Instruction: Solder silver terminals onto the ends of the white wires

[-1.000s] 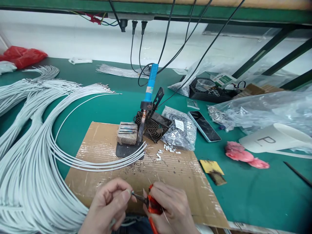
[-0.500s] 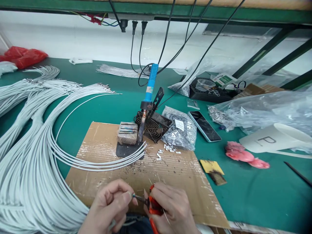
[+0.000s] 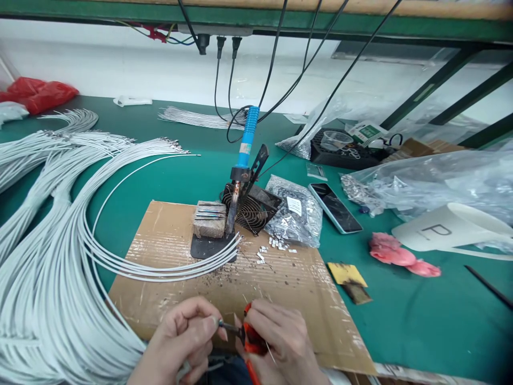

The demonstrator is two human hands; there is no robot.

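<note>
Close to the front of the cardboard, my left hand [image 3: 182, 339] pinches the end of a thin cable [image 3: 220, 323] between thumb and forefinger; most of that cable is hidden by the hand. My right hand [image 3: 282, 331] is wrapped round red-handled pliers [image 3: 252, 339], whose slim dark jaws point left and meet the cable end at my left fingertips. Whether the jaws grip it is too small to tell. A fine pale wire shows by the right fingers. Beyond the hands, several white cables [image 3: 172, 275] curve across the cardboard sheet [image 3: 316, 305].
A blue-handled soldering iron [image 3: 249, 128] stands in its holder beside a grey block [image 3: 209, 219]. Behind it are a small fan [image 3: 256, 211] and a bag of parts [image 3: 300, 214]. Large bundles of white cable [image 3: 60, 289] fill the left. A phone [image 3: 335, 207] lies at right.
Almost nothing differs. My right hand and the pliers have shifted very slightly left; the left hand keeps its pinch on the cable end.
</note>
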